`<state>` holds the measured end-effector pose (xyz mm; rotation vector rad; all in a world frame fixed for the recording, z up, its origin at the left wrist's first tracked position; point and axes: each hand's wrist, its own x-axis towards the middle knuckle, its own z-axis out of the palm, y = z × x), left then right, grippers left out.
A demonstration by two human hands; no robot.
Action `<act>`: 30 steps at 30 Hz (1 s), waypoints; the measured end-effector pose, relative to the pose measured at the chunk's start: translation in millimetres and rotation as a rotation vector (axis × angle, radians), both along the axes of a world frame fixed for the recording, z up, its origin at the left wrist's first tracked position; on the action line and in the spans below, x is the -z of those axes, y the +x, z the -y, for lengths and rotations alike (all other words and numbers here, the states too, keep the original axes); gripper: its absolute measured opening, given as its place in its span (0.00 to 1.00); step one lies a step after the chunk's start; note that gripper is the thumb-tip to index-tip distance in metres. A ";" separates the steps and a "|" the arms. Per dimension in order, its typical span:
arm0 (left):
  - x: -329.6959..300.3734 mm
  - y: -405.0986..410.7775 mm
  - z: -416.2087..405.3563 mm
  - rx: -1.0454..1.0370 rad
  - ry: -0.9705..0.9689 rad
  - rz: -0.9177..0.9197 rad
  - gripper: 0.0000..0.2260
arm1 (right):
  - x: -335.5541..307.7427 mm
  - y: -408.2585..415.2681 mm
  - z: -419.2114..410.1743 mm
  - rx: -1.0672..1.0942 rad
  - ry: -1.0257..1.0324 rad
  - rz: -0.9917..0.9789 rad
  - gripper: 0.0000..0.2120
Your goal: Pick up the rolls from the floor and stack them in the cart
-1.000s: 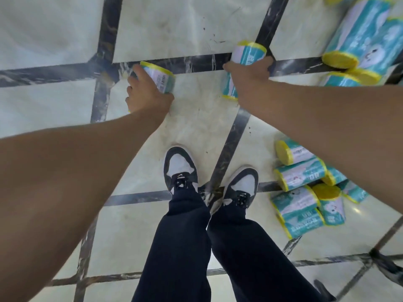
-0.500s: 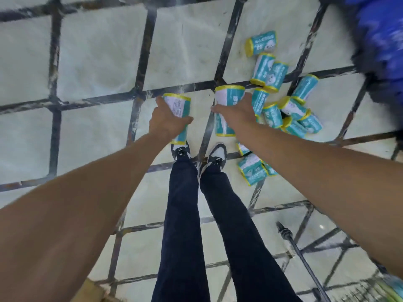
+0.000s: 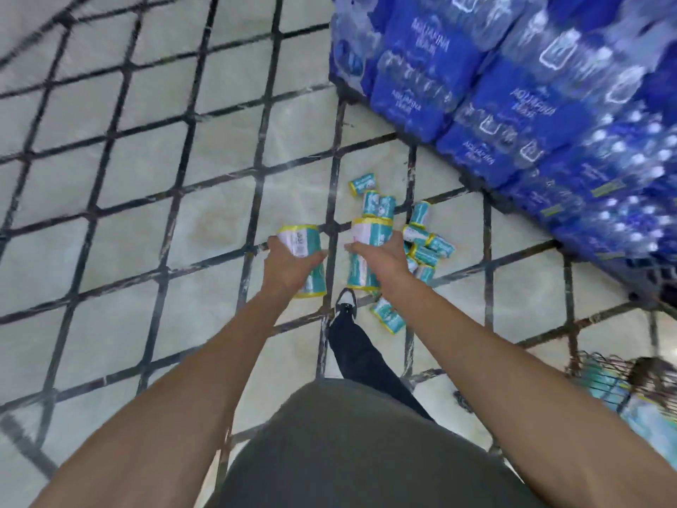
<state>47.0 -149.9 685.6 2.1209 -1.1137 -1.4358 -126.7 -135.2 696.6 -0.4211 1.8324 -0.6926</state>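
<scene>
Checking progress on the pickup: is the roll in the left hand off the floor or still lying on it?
Off the floor: the left hand grips the roll, raised above the tiles.

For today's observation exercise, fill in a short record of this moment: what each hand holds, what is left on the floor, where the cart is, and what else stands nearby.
left hand: grip closed on a teal roll
right hand: grip closed on another roll
floor rolls: a loose pile lying ahead, right of the hands
cart: wire basket at lower right, blurred, some teal packs inside
nearby: blue water bottle packs stacked at upper right
task stage: both rolls lifted, not yet in the cart
</scene>
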 end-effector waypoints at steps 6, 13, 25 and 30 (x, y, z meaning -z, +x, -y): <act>-46.0 -38.6 -110.9 0.088 -0.058 -0.069 0.35 | -48.7 -36.8 -146.3 0.114 -0.078 -0.017 0.47; -78.7 -109.1 -246.2 0.254 -0.037 -0.156 0.33 | -87.2 -102.3 -312.3 0.297 -0.091 0.022 0.37; -83.2 -347.1 -446.0 0.460 -0.002 -0.176 0.34 | -77.1 -305.9 -554.1 0.547 -0.130 0.059 0.43; -61.3 -444.6 -507.3 0.585 -0.009 -0.060 0.54 | -69.4 -405.8 -650.1 0.619 -0.103 0.035 0.46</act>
